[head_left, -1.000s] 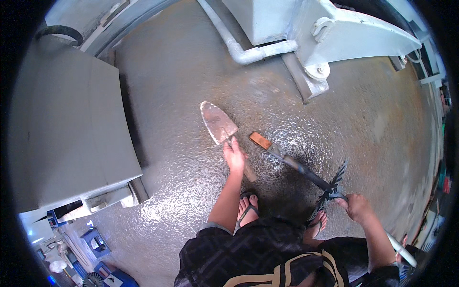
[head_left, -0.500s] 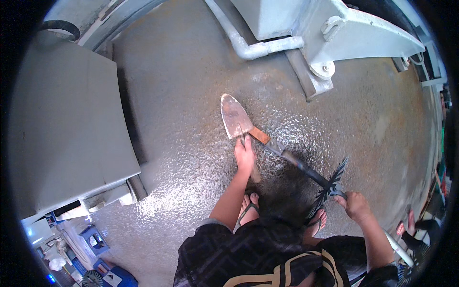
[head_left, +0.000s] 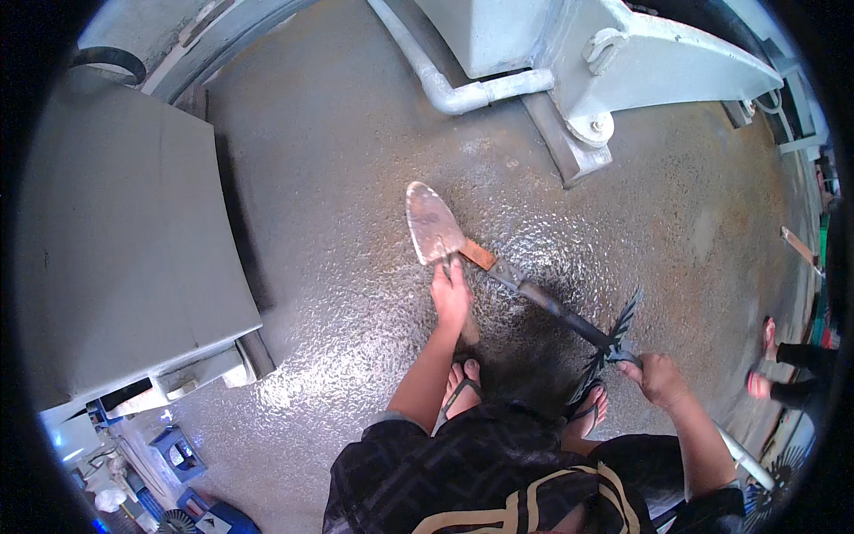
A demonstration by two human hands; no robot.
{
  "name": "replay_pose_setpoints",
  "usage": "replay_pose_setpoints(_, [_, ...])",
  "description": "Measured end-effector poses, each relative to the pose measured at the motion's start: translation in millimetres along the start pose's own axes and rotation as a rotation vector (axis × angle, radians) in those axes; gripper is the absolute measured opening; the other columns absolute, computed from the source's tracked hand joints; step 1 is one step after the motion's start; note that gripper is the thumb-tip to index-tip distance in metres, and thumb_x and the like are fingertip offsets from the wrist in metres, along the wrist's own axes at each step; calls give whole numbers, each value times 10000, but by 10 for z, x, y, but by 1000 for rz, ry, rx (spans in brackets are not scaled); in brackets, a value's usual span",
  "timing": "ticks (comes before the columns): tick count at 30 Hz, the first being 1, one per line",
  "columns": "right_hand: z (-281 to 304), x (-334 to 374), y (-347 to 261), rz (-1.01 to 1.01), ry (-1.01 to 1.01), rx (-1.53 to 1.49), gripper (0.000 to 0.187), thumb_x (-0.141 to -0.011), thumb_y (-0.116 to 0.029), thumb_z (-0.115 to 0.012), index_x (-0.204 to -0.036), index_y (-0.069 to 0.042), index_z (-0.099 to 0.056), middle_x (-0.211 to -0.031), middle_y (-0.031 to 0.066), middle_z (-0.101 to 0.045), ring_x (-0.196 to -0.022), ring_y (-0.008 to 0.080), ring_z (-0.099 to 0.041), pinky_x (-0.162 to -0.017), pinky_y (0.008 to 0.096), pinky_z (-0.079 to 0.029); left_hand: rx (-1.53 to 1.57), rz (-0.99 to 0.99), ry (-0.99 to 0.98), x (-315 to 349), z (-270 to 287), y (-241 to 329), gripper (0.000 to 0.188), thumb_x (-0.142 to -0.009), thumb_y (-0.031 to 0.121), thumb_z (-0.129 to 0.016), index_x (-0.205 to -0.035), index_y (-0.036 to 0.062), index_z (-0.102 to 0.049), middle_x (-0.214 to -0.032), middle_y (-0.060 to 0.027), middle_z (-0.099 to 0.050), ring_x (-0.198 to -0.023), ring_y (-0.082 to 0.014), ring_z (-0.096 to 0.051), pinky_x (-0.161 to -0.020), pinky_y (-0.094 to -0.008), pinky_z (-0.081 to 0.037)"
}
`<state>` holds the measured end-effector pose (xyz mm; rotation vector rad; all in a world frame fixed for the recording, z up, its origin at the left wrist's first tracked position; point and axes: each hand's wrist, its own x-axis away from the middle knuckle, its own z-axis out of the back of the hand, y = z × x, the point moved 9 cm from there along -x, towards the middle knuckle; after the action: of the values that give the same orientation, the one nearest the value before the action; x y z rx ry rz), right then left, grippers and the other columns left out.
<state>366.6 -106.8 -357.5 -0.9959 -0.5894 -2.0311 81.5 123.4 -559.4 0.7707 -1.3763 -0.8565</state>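
Observation:
My left hand (head_left: 451, 294) is closed round the neck of a trowel (head_left: 431, 222). Its worn, pinkish-brown blade points away from me over the wet floor, and the handle (head_left: 470, 329) slants back below my fingers. My right hand (head_left: 660, 381) is closed on the near end of a long dark-shafted tool (head_left: 560, 311), by a grey fitting. The tool's flat orange-brown end (head_left: 479, 254) meets the base of the trowel blade; whether they touch is hard to tell. Black toothed blades (head_left: 618, 343) fan across the shaft near my right hand.
A grey metal box (head_left: 133, 240) stands at the left. Ahead are a white pipe (head_left: 454, 96) and a pale metal frame (head_left: 658, 67). Another person's legs (head_left: 792, 365) show at the right, near a wooden stick (head_left: 801, 249). Blue containers (head_left: 178, 454) sit lower left.
The other person's legs at the right have come further into view, and a wooden stick shows there now. Both my hands keep their grips, with hardly any movement.

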Motion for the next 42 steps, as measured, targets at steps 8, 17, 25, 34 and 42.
replay_pose_setpoints(8, [3,21,56,-111,-218,-49,760,-811,-690,-390,-837,23,-653,-863,225,-637,-905,379,-607,-806,451,-464,-3,127,-42,-67,-13,-281,297,-922,310,-496,-808,37,-504,-538,-24,-476,-418,-144,-472,-400,-307,-422])
replay_pose_setpoints(17, [37,24,172,-43,-162,-71,811,-798,-719,-360,-951,26,-642,-986,245,-620,-1017,383,-571,-857,466,-453,43,-35,-41,-155,-187,-67,281,-939,289,-468,-952,8,-459,-497,-12,-393,-364,-103,-388,-327,-276,-377])
replay_pose_setpoints(25, [-134,-159,116,9,-153,-26,802,-801,-707,-378,-804,53,-634,-822,253,-627,-872,411,-606,-782,471,-467,90,27,170,-143,406,182,337,-920,334,-506,-967,2,-470,-563,-22,-428,-423,-123,-437,-352,-273,-394])
replay_pose_setpoints(34, [0,-104,27,-3,-82,-34,714,-817,-646,-445,-812,39,-644,-843,269,-621,-883,413,-599,-784,473,-462,109,80,-10,-53,61,114,257,-937,287,-493,-879,42,-442,-519,-10,-423,-383,-109,-424,-336,-278,-374])
replay_pose_setpoints(42, [37,-91,48,-42,-111,-12,699,-831,-632,-438,-882,33,-647,-916,264,-625,-943,405,-587,-835,469,-450,-2,8,-59,-21,-241,49,239,-933,270,-495,-934,32,-488,-493,-5,-419,-362,-113,-413,-336,-282,-381])
